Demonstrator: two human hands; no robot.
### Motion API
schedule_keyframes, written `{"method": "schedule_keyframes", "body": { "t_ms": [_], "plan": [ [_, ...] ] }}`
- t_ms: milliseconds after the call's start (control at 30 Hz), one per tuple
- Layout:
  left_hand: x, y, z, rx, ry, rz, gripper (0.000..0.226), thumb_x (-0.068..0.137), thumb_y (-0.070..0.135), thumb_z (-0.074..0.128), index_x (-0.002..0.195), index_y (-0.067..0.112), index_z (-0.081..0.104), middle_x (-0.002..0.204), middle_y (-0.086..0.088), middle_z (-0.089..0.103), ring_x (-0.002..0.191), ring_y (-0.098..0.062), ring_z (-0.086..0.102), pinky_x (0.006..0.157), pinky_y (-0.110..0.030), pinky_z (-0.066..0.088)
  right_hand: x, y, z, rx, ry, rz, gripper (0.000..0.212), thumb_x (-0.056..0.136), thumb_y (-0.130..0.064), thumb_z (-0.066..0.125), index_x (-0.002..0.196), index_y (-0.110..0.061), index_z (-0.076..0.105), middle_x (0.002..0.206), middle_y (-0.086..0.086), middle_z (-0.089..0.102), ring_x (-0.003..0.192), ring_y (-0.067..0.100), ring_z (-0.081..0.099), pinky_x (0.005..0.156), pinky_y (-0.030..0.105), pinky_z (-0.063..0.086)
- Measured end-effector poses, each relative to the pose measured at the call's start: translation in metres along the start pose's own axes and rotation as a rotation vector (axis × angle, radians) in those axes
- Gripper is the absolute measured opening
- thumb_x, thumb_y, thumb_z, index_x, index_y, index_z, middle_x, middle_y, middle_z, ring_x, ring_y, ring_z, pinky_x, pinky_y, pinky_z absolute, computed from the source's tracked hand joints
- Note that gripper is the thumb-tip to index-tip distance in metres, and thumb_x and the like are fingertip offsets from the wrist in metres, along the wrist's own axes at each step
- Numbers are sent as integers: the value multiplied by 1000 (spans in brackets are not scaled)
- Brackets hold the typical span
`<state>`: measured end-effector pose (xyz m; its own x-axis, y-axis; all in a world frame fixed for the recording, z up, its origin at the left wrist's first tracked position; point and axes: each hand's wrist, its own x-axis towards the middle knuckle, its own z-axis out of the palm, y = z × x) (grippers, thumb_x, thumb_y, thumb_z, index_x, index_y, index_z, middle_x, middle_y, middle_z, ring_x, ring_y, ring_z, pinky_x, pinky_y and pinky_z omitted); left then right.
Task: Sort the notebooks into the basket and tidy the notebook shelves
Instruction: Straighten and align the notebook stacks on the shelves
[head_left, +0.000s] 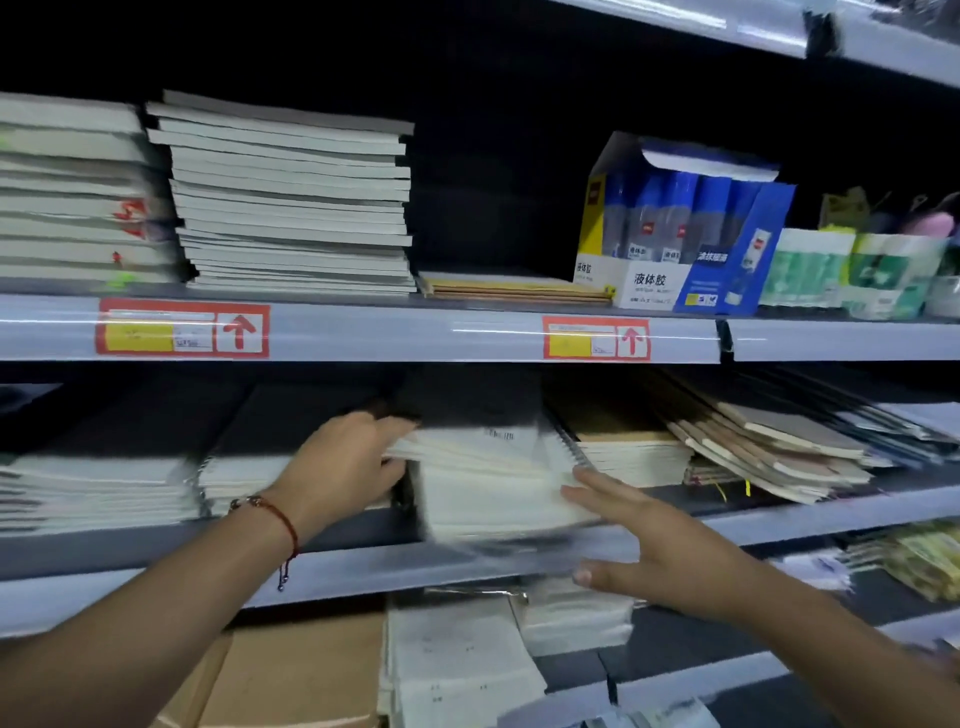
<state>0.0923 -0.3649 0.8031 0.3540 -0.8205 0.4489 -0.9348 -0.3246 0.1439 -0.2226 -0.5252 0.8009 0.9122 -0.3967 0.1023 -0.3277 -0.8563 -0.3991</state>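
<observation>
On the upper shelf (363, 332), at far left, two tall stacks of notebooks (291, 197) are sitting side by side, then a thin tan pile (514, 286), then a blue box of liquid glue (685, 234). On the middle shelf (831, 512), dark-covered notebook piles (104, 483) are lying at left. My left hand (343, 467), a red cord bracelet (275, 514) on its wrist, is gripping the left edge of the centre stack of notebooks (483, 483), fingers curled over its upper sheets. The stack is blurred and is jutting past the shelf's front edge. My right hand (654, 545) is pressing flat against the stack's right side, fingers straight, thumb below. Further right, kraft-covered notebooks (623, 447) are standing squared, and a slumped fan of notebooks (769, 447) is leaning beside them.
</observation>
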Motion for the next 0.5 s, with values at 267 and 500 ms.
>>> {"method": "schedule_keyframes", "body": {
  "t_ms": [267,500],
  "plan": [
    [-25,39,-15,-120,164,-31,50,81,35,78,129,28,65,115,14,54,93,-8,58,85,-21,45,14,12,3,188,234,3,61,79,-50,76,134,-49,50,142,-32,37,131,-11,38,102,7,34],
    [-57,59,-1,-301,236,-94,49,76,48,79,122,35,67,127,26,45,116,10,47,97,-17,40,13,15,13,364,349,74,68,75,-51,80,132,-49,43,123,-25,57,110,0,51,90,24,45]
  ]
}}
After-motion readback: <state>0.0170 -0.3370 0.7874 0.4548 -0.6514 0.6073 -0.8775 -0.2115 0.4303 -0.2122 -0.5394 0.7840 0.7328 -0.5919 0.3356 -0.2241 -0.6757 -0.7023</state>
